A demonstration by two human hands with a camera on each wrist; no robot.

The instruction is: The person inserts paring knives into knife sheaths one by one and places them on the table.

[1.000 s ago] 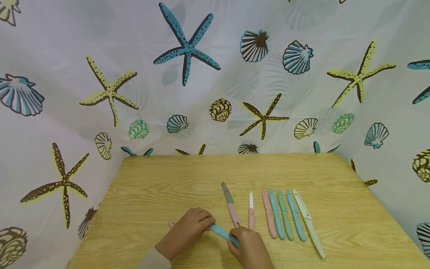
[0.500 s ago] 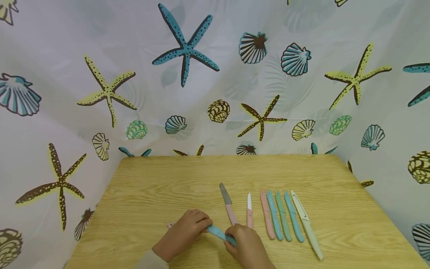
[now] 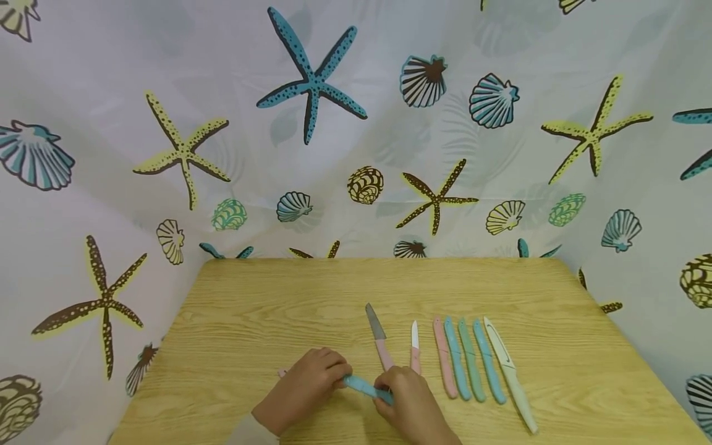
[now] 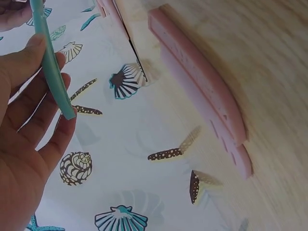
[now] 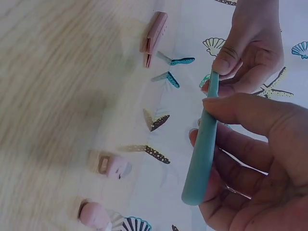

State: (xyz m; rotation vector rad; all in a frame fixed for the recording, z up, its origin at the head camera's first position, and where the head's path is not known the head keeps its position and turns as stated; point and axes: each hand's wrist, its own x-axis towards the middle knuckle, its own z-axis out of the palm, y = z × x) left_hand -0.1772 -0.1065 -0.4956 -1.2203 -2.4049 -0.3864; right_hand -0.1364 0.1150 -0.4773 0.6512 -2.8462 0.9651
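Note:
A light blue knife in its sheath spans the gap between my hands. Its sheathed end is pinched between the thumb and fingers of my left hand. My right hand grips the blue handle, thumb on one side and fingers on the other. Seen from the left wrist, the blue sheath runs along the fingers, apart from the table. Two pink sheaths lie side by side on the wood by my left hand, mostly hidden behind it in the head view.
Just beyond my right hand lie a grey-bladed knife with a pink handle and a smaller white-bladed one. To the right is a row of sheathed knives: pink, blue, green, blue and cream. Patterned cloth surrounds the table.
The blue knife slants slightly less in the head view, its handle end a little higher. Both hands keep their hold, and the other knives stay where they were.

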